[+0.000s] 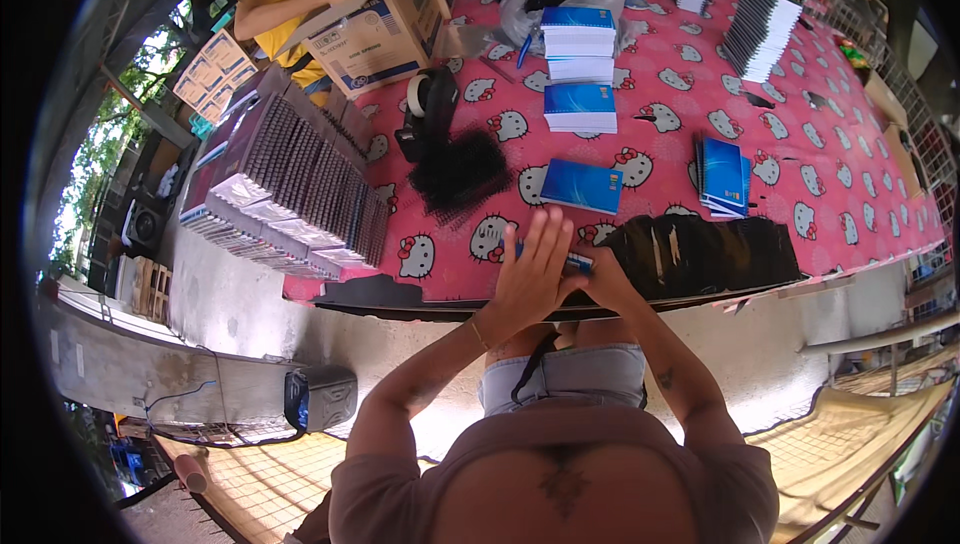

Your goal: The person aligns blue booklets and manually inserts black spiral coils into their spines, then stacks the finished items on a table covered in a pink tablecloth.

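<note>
At the table's near edge a blue notebook (pixel 578 262) lies mostly hidden under my hands. My left hand (pixel 532 269) rests over it with the fingers stretched out flat. My right hand (pixel 608 279) grips the notebook's right end, its fingertips partly out of sight. Just beyond them lies another blue-covered notebook (pixel 582 186). A small stack of blue spiral notebooks (pixel 724 176) is to the right. Farther back stand a low stack of blue-covered notebooks (pixel 580 109) and a taller one (pixel 578 44).
Tall rows of spiral notebooks (pixel 290 179) fill the table's left side. Near them are a tape dispenser (pixel 425 109) and a heap of black binding coils (pixel 460 174). A black sheet (pixel 700 252) covers the near right edge. A person (pixel 275 9) stands behind a cardboard box (pixel 370 39).
</note>
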A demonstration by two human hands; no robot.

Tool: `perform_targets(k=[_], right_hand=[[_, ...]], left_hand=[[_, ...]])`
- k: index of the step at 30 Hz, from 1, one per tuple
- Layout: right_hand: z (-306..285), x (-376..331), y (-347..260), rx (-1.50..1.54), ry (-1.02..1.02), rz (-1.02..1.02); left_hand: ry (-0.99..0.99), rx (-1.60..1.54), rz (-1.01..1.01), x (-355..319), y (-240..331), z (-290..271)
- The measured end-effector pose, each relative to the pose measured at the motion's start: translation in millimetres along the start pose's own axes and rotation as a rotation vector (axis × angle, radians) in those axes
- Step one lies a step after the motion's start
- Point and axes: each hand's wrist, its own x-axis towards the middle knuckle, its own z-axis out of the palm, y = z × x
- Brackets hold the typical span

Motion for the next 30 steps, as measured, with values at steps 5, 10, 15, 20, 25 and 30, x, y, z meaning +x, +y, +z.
perform_targets(k=[5, 10, 15, 20, 25, 30], right_hand=[[5, 2, 12, -0.022, 0.066, -0.041], [-4, 1, -5, -0.154, -0.019, 0.077], [-43, -15, -32, -0.118, 0.062, -0.146], [-61, -11, -30, 0.043, -0.045, 0.025], [-64, -4, -25, 0.060, -0.111, -0.067], [-55, -6, -29, -0.058, -0.012, -0.255]], left_hand=[[0.080, -0.184, 0.060, -33, 15, 20], [0.096, -0.326, 0.109, 7, -15, 0], [0.202, -0.385, 0.043, 17, -7, -19], [0.193, -0.424, 0.100, 13, -15, -11], [0.235, -0.459, 0.086, 15, -11, -10], [0.072, -0.428, 0.041, 18, -9, -22]])
